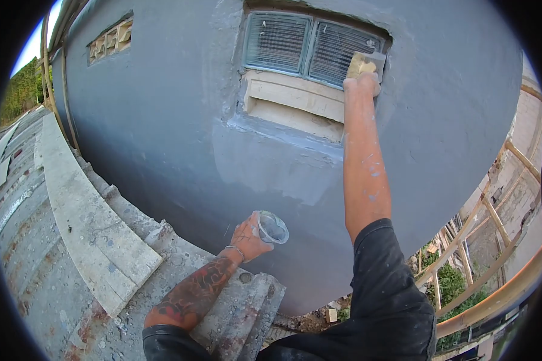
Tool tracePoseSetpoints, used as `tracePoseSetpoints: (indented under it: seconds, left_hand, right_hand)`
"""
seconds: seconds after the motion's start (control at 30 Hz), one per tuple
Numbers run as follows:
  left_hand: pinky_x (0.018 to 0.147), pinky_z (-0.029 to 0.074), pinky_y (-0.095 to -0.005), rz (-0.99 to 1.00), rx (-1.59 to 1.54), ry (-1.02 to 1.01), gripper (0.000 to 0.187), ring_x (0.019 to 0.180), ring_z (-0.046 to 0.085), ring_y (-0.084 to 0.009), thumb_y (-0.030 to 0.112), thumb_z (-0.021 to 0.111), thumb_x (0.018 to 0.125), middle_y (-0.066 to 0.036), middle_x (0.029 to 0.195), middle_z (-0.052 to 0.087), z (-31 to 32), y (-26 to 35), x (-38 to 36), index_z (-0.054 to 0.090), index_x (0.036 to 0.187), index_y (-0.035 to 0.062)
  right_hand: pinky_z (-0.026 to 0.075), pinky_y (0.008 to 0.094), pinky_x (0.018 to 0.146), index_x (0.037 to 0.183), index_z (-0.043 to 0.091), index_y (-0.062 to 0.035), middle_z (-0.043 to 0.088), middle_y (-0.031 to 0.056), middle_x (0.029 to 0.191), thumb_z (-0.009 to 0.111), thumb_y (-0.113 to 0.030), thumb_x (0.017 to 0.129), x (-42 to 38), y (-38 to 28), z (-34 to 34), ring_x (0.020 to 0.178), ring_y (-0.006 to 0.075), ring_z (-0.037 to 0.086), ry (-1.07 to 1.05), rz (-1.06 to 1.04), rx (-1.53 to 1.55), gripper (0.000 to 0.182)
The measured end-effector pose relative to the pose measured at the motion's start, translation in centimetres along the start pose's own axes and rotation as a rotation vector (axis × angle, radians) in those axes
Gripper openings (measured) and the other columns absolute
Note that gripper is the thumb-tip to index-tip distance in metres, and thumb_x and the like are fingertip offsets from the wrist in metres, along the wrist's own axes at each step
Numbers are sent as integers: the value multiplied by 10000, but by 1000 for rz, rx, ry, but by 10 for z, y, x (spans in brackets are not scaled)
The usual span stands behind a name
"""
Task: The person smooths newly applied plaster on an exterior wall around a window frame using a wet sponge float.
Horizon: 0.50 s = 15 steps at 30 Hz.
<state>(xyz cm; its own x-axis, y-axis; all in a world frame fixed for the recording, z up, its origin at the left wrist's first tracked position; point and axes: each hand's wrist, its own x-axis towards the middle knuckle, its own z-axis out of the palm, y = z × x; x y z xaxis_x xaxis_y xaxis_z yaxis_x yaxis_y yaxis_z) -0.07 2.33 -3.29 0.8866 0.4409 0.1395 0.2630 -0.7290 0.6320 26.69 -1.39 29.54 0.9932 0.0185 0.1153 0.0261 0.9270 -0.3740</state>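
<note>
- grey rendered wall (162,120) fills most of the view, outdoors, with a corrugated roof (36,240) running off to the left and rusty yellow scaffold rails (494,289) down on the right.
- set into the wall is a pair of glass-block windows (310,45) with a pale, unpainted sill block (295,99) beneath them.
- right hand (362,83) is stretched up at full reach, closed around a yellowish sponge float (361,63), which is pressed against the lower right corner of the glass, right at the edge of the opening.
- left hand (247,239) is lower, near the wall, fingers wrapped round a clear plastic cup (273,227) tilted with its mouth towards the wall; i can't tell what is in it.
- a smoother, lighter patch (277,174) below the sill looks freshly worked, darker and damp at its edges.
- by my reading the broad wall face is largely coated; what looks unfinished is the surround of the window: the bare sill block and the rough edges of the reveal.
- paint or render flecks mark the raised forearm (366,174).
</note>
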Motion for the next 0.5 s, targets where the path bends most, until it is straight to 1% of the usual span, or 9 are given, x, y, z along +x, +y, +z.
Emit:
tracePoseSetpoints:
  seconds: [0.07, 0.1, 0.17, 0.2, 0.27, 0.3, 0.33, 0.43, 0.5]
  left_hand:
    - [1016, 338, -393, -10, 0, 2, 917, 1191, 453, -332, 354, 715, 631, -178, 1284, 467, 8, -7, 1, 281, 1352, -8]
    - [1026, 327, -398, -18, 2, 9, 923, 1206, 442, -331, 353, 715, 631, -180, 1301, 455, 6, -4, 1, 276, 1359, -7]
    - [1036, 315, -401, -51, -4, 4, 937, 1224, 424, -328, 354, 714, 632, -182, 1320, 439, -1, 2, -3, 264, 1369, -8]
    - [1046, 303, -403, -82, -6, -17, 950, 1242, 407, -326, 355, 714, 633, -184, 1338, 422, -4, 6, -4, 251, 1378, -9]
    - [1048, 303, -400, -76, -21, -22, 958, 1247, 402, -326, 355, 715, 632, -186, 1346, 413, 8, -3, -1, 245, 1382, -12]
    - [1050, 303, -397, -56, -7, -3, 966, 1251, 396, -326, 354, 716, 631, -189, 1354, 404, 8, -8, 3, 238, 1386, -15]
    - [1050, 303, -397, -52, -16, -11, 966, 1251, 396, -326, 354, 716, 631, -189, 1354, 404, 6, -6, 5, 238, 1386, -15]
    - [1048, 310, -398, -35, -12, -21, 961, 1243, 406, -330, 352, 716, 634, -191, 1352, 406, 6, -3, 0, 241, 1383, -19]
    - [927, 416, -417, 81, -8, 201, 700, 1077, 517, -368, 248, 736, 591, -183, 1127, 547, 15, -12, 3, 416, 1176, 33]
  right_hand:
    - [501, 413, 812, 1261, 460, -52, 529, 105, 1227, 477, -309, 943, -16, 4, -18, 1000, 265, 587, 73, 71, 62, 410]
    - [501, 413, 812, 1261, 460, -52, 529, 105, 1227, 477, -309, 943, -18, 7, -22, 1000, 265, 587, 64, 73, 59, 410]
    - [495, 435, 822, 1223, 487, -87, 558, 76, 1168, 453, -242, 947, -22, 14, -27, 1032, 284, 570, -176, 48, 178, 318]
    - [495, 435, 822, 1223, 487, -87, 558, 76, 1168, 453, -242, 947, -31, 9, -23, 1032, 284, 570, -180, 51, 169, 318]
    - [484, 441, 844, 1242, 462, -53, 540, 90, 1186, 460, -238, 954, -60, -12, -19, 1047, 294, 554, -369, 31, -116, 342]
    - [470, 439, 879, 1237, 446, -18, 526, 107, 1189, 467, -259, 956, -63, -21, -26, 1062, 279, 538, -460, 20, -141, 371]
    - [470, 439, 879, 1237, 446, -18, 526, 107, 1189, 467, -259, 956, -67, -30, -33, 1062, 279, 538, -458, 15, -152, 371]
    - [462, 419, 903, 1230, 446, -24, 530, 101, 1150, 463, -287, 963, -77, -63, -79, 1060, 245, 534, -551, -17, -287, 375]
    - [472, 399, 889, 1228, 445, -27, 533, 88, 1132, 462, -292, 965, -75, -80, -128, 1044, 218, 541, -573, -13, -380, 374]
